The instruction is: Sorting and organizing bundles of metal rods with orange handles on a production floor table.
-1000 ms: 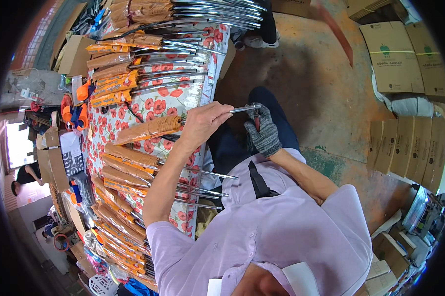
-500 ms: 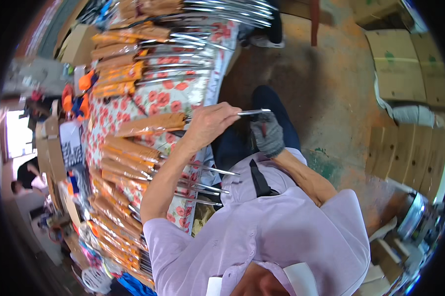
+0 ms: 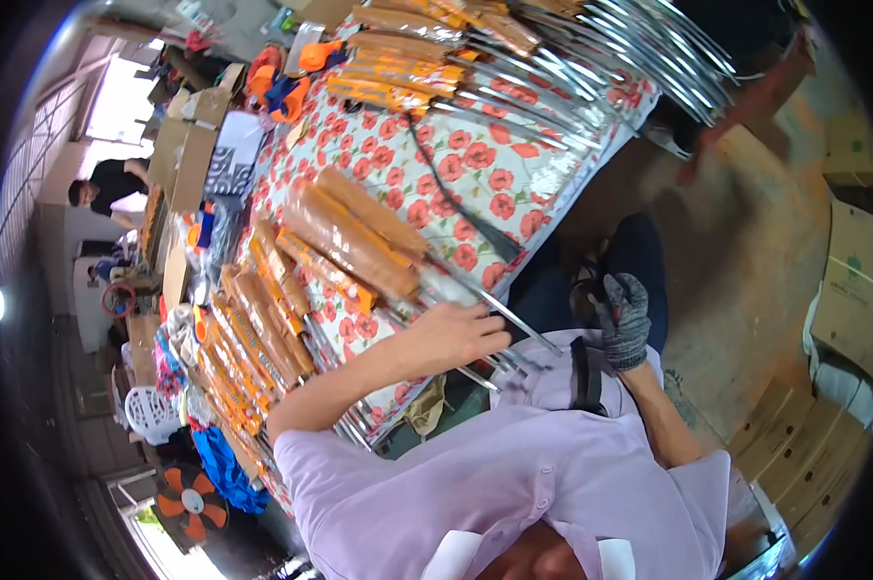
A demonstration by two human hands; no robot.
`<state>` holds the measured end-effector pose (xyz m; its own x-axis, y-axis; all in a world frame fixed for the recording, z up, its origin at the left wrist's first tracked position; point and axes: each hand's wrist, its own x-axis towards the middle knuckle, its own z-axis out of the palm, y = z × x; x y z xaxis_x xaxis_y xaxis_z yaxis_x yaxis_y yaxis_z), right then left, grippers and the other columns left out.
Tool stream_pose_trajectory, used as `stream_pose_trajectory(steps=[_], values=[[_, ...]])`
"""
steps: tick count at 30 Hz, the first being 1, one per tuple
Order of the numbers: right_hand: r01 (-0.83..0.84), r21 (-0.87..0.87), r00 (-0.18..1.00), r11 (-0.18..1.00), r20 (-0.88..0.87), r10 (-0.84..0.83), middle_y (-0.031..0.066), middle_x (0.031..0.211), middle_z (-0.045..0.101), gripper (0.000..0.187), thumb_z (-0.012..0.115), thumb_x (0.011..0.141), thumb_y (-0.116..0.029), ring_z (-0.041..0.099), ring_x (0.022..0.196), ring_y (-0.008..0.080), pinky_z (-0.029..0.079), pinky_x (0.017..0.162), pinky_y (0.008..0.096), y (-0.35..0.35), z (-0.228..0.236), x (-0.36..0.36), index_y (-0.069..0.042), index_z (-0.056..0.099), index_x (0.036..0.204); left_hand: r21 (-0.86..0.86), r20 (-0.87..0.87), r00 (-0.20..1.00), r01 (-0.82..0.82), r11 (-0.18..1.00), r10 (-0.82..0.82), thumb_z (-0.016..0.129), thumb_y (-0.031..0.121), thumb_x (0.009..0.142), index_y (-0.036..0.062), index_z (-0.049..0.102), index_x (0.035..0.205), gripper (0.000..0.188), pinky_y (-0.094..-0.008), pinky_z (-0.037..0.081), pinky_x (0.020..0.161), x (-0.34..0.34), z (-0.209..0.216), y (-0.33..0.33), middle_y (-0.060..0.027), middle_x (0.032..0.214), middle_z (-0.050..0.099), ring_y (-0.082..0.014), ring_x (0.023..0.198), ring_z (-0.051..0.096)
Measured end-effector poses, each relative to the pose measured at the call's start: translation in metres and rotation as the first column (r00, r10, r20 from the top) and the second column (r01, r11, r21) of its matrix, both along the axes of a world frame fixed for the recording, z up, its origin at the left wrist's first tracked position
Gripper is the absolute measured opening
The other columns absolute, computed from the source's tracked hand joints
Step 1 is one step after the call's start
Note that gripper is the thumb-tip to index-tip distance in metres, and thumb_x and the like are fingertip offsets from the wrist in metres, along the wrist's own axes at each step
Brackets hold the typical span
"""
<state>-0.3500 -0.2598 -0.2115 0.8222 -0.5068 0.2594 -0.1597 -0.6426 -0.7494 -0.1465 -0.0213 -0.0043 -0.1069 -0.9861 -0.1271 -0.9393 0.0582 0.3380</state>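
Note:
My bare left hand (image 3: 461, 336) is over the table's near edge, its fingers curled on long silver metal rods (image 3: 514, 317) with brown and orange wrapped ends. The brown wrapped ends (image 3: 354, 232) lie on the table beyond that hand, under shiny clear plastic. The rods stick out past the edge toward my lap; some are blurred. My right hand (image 3: 626, 324), in a grey knit glove, is above my lap, apart from the rods. Its fingers are partly bent with a gap at the thumb, and I see no rod in it.
A flowered cloth covers the table (image 3: 475, 179). More wrapped rods lie at the far side (image 3: 398, 72) and near left (image 3: 253, 338). A black strap (image 3: 456, 193) crosses the cloth. Cardboard boxes (image 3: 847, 290) stand at right. Another person (image 3: 113, 193) is in the left background.
The view has turned left. My right hand has let go of the rod tip. My left hand has moved toward the near rods; the wrapped piece it held now seems to lie with them.

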Motion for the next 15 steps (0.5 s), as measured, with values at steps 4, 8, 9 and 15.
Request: stream_pose_trajectory(steps=[4, 8, 9, 15], values=[[0.096, 0.053, 0.994, 0.994, -0.061, -0.093, 0.0192, 0.136, 0.057, 0.044, 0.072, 0.091, -0.024, 0.060, 0.120, 0.0377, 0.050, 0.103, 0.0428, -0.002, 0.000, 0.007, -0.005, 0.066, 0.131, 0.198, -0.080, 0.992, -0.081, 0.977, 0.098, 0.074, 0.026, 0.083, 0.0124, 0.061, 0.097, 0.024, -0.0427, 0.053, 0.067, 0.020, 0.006, 0.009, -0.0032, 0.093, 0.057, -0.0251, 0.095, 0.063], [0.114, 0.029, 0.992, 0.993, -0.067, -0.111, 0.0200, 0.136, 0.058, 0.044, 0.073, 0.091, -0.026, 0.061, 0.118, 0.0380, 0.051, 0.101, 0.0427, -0.003, -0.002, 0.011, -0.005, 0.067, 0.129, -0.250, -0.030, 0.954, -0.296, 0.922, 0.298, 0.078, 0.024, 0.084, 0.0121, 0.071, 0.108, 0.027, -0.0398, 0.057, 0.080, 0.068, -0.005, -0.047, -0.0053, 0.106, 0.070, -0.0269, 0.104, 0.067], [0.116, 0.029, 0.992, 0.993, -0.060, -0.114, 0.0199, 0.136, 0.058, 0.044, 0.073, 0.091, -0.026, 0.061, 0.119, 0.0380, 0.051, 0.101, 0.0426, -0.003, -0.007, 0.011, -0.006, 0.067, 0.129, -0.338, 0.037, 0.939, -0.311, 0.888, 0.343, 0.076, 0.024, 0.086, 0.0131, 0.070, 0.110, 0.027, -0.0404, 0.056, 0.080, 0.086, -0.016, -0.070, -0.0053, 0.109, 0.069, -0.0275, 0.104, 0.066], [0.135, 0.008, 0.989, 0.991, -0.057, -0.135, 0.0201, 0.137, 0.058, 0.046, 0.073, 0.091, -0.028, 0.060, 0.121, 0.0375, 0.050, 0.101, 0.0425, -0.008, 0.006, 0.016, -0.008, 0.068, 0.131, -0.564, 0.237, 0.869, -0.242, 0.790, 0.435, 0.075, 0.023, 0.088, 0.0119, 0.072, 0.108, 0.023, -0.0421, 0.054, 0.085, 0.171, -0.076, -0.149, -0.0062, 0.104, 0.069, -0.0299, 0.101, 0.066]])
